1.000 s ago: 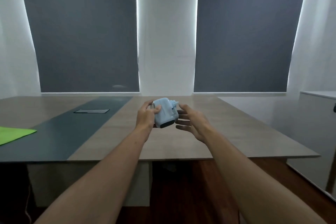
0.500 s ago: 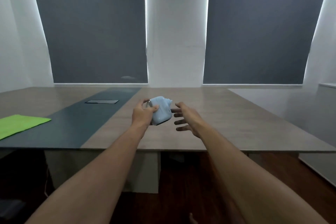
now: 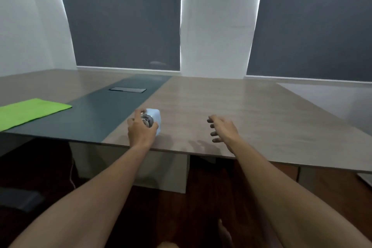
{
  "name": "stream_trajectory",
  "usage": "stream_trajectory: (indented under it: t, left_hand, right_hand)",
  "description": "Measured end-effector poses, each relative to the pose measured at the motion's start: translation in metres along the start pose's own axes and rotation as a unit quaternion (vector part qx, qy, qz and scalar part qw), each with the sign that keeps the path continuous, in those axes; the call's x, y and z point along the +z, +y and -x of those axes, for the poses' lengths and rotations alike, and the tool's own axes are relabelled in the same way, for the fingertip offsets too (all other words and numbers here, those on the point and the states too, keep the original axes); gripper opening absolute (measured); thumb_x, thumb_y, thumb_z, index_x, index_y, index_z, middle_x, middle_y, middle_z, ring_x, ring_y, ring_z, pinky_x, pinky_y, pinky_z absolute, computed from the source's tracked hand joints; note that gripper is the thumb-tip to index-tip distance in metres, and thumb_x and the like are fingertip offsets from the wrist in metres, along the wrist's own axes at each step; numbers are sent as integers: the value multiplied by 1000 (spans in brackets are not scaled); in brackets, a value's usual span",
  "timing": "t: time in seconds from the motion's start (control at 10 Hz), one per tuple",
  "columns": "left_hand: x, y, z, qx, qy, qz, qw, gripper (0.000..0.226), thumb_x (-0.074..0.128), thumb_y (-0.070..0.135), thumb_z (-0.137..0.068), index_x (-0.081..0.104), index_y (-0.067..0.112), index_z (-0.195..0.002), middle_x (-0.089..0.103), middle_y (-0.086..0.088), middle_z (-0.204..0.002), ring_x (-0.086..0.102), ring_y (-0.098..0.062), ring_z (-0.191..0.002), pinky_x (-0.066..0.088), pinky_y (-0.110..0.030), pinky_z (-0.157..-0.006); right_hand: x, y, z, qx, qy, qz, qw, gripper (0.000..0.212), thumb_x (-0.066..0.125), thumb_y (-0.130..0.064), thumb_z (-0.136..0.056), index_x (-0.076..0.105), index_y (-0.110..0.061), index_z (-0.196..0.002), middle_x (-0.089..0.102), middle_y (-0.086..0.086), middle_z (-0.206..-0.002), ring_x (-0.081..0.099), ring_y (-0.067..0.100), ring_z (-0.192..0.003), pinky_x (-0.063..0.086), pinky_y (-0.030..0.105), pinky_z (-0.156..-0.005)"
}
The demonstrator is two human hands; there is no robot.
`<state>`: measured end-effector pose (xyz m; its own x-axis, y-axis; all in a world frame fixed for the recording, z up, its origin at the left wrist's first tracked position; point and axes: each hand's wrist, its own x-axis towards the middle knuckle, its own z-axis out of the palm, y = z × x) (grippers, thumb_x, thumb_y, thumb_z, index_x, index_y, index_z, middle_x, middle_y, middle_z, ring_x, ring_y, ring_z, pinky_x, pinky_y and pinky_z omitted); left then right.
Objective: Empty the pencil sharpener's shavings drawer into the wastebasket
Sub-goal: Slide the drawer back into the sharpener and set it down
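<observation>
A light-blue pencil sharpener with a round metal part facing me rests on the wooden table near its front edge. My left hand wraps around it from the near side, fingers over the metal part. To the right, my right hand hovers above the tabletop, fingers spread and holding nothing, well apart from the sharpener. The shavings drawer is hidden from me, and no wastebasket is in view.
A bright green cloth lies at the table's left. A dark strip with a flush cable hatch runs down the table. Dark floor lies below the table's front edge. Two windows with grey blinds stand behind.
My left hand has lowered the sharpener from mid-air down onto the table. My right hand has drawn away from it to the right. The view has tilted down.
</observation>
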<state>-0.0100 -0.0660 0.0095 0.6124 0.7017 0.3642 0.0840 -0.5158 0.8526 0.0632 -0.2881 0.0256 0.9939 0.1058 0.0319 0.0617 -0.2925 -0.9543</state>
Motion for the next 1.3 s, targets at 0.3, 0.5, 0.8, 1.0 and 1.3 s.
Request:
stream_trajectory:
  t: [0.3,0.5,0.8,1.0,1.3]
  left_hand:
    - [10,-19,-7,-7,7,-27,1000,56,73,16,-74,52,20,-126,54,-19,-124,56,-36,-109,36,-29,-82]
    - [18,-1,-5,1,26,-121,992,93,77,35,-68,33,9,-146,42,-23,-146,40,-42,-133,35,-49,-108]
    - [91,62,13,179,-164,-190,951,74,57,47,-84,41,7,-144,37,-15,-154,27,-32,-145,22,-39,-117]
    - [135,40,19,162,-298,-268,902,84,43,65,-86,25,20,-155,13,-12,-165,8,-28,-153,4,-46,-123]
    - [145,21,23,165,-329,-330,869,87,26,77,-82,23,29,-155,9,-7,-166,7,-24,-154,1,-48,-122]
  right_hand:
    - [4,12,-18,-46,44,68,996,40,51,-39,-91,73,-7,-103,68,7,-94,58,22,-89,50,37,-85]
    - [-23,21,-18,-95,51,196,975,35,51,-37,-91,73,-13,-103,67,1,-91,59,21,-91,38,27,-74]
    - [-63,54,-40,-87,33,410,907,62,38,-48,-95,44,-15,-148,42,10,-155,31,29,-145,28,44,-116]
    - [-71,83,-49,-65,7,491,869,72,25,-60,-95,21,-25,-158,13,6,-167,5,27,-154,3,51,-123]
    - [-82,55,-26,-231,196,175,937,54,43,-48,-95,55,-20,-139,55,5,-144,46,21,-135,35,35,-113]
